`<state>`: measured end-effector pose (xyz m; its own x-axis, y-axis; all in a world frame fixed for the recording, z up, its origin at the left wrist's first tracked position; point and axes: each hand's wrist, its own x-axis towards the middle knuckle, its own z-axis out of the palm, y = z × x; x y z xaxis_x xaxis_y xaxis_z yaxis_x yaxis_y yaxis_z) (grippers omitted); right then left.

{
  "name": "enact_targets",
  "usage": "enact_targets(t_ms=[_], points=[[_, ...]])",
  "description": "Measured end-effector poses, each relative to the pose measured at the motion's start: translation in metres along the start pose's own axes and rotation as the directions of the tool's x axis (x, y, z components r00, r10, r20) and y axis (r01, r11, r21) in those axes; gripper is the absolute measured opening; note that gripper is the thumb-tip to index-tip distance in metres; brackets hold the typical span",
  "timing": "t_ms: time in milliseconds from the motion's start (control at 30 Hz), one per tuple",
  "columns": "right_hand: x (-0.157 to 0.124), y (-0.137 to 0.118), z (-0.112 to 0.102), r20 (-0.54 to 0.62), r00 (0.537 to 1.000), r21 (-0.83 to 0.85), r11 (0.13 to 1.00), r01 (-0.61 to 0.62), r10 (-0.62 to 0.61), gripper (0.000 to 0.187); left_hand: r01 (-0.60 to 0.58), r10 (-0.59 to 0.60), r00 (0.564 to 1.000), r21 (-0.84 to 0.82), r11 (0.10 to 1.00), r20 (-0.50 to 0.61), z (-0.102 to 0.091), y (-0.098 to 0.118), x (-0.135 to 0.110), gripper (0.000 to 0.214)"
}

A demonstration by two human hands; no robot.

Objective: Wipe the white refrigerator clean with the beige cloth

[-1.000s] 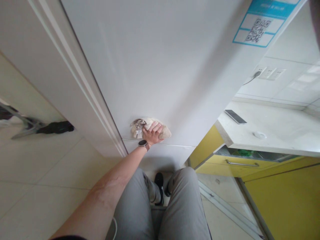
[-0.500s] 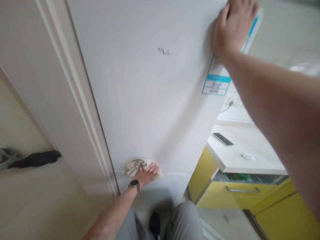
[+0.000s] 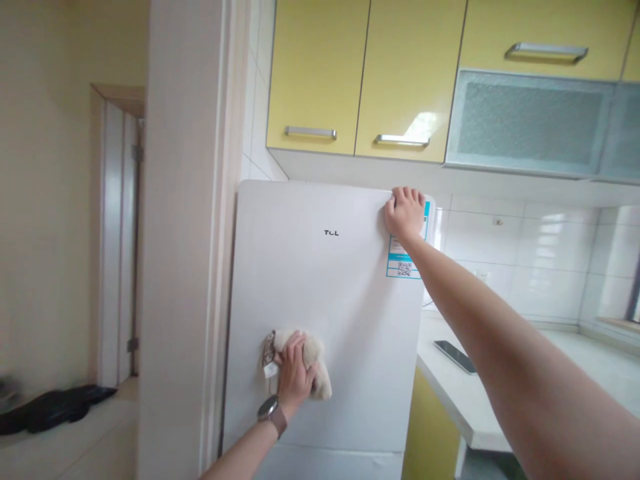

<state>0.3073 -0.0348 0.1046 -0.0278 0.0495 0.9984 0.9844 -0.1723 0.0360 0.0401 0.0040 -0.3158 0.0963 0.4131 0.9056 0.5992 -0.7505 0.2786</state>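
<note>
A white refrigerator [image 3: 350,300] with a small dark logo faces me. My left hand [image 3: 296,373], with a watch [image 3: 268,408] on its wrist, presses a bunched cream cloth [image 3: 320,377] against the upper door, above the seam. Its fingers are bent into the fabric, and a brown-patterned edge with a white tag shows at the left. My right hand [image 3: 406,212] grips the top edge of the refrigerator near its right corner, fingers curled over the rim. Beneath it a blue-and-white label [image 3: 404,268] with a square code is partly covered by the hand and forearm.
Yellow wall cabinets [image 3: 320,73] with metal handles hang above. At the right, a white counter [image 3: 450,393] carries a dark phone [image 3: 455,357]. A door frame [image 3: 183,267] stands close on the left, with a black bag-like object [image 3: 55,408] on the floor beyond.
My view has tilted up from the floor to the cabinets. My left hand and the cloth have moved up the door from the seam. My right hand remains at the top corner.
</note>
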Motion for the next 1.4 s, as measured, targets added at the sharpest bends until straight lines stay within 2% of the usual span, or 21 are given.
enact_targets(t_ms=[67,133,167,267,333,400,500,600,700,933,1133,1267,1400], points=[[0.000,-0.001,-0.001,0.007,1.000,-0.003,1.000,0.003,-0.003,0.034,0.077,-0.080,0.978,-0.022,0.997,-0.193,-0.014,0.024,0.063,0.046],[-0.001,-0.001,-0.001,0.011,1.000,-0.008,1.000,0.004,-0.004,0.034,0.125,-0.135,0.936,-0.050,0.991,-0.324,-0.031,0.048,0.126,0.047],[-0.001,-0.002,-0.001,0.011,1.000,-0.010,1.000,0.005,-0.005,0.034,0.112,-0.125,0.922,-0.058,0.992,-0.365,-0.040,0.059,0.157,0.047],[-0.001,-0.002,-0.001,0.004,1.000,-0.008,1.000,0.007,-0.007,0.033,0.001,-0.010,0.905,-0.020,1.000,-0.425,-0.066,0.093,0.239,0.044],[-0.002,-0.002,-0.001,0.001,1.000,-0.004,1.000,0.008,-0.008,0.032,-0.036,0.036,0.887,0.011,0.999,-0.460,-0.079,0.117,0.284,0.039],[-0.002,-0.003,-0.002,-0.001,1.000,-0.003,1.000,0.008,-0.008,0.032,-0.067,0.081,0.886,0.047,0.997,-0.456,-0.085,0.141,0.321,0.036],[-0.002,-0.003,-0.002,0.006,1.000,-0.001,1.000,0.007,-0.007,0.032,-0.082,0.123,0.902,0.115,0.990,-0.413,-0.080,0.166,0.359,0.039],[-0.001,-0.003,-0.002,0.017,1.000,0.006,1.000,0.001,-0.001,0.033,-0.170,0.217,0.927,0.173,0.970,-0.305,-0.063,0.173,0.373,0.044],[-0.001,-0.004,-0.002,0.026,1.000,0.003,1.000,0.005,-0.005,0.033,-0.220,0.262,0.921,0.171,0.960,-0.287,-0.050,0.169,0.370,0.053],[0.001,-0.003,0.000,0.065,0.998,-0.006,1.000,0.017,-0.016,0.035,-0.206,0.241,0.929,0.149,0.967,-0.281,-0.047,0.163,0.362,0.059],[0.004,-0.005,-0.003,0.118,0.993,0.043,0.999,0.000,-0.005,0.043,-0.139,0.176,0.948,0.150,0.979,-0.266,-0.037,0.160,0.353,0.063],[0.006,-0.008,-0.009,0.165,0.986,0.029,0.999,-0.032,0.027,0.024,-0.118,0.159,0.952,0.162,0.980,-0.263,-0.035,0.161,0.339,0.065],[0.007,-0.010,-0.012,0.204,0.978,0.002,0.999,-0.053,0.052,0.021,-0.113,0.148,0.956,0.149,0.982,-0.255,-0.034,0.161,0.326,0.065]])
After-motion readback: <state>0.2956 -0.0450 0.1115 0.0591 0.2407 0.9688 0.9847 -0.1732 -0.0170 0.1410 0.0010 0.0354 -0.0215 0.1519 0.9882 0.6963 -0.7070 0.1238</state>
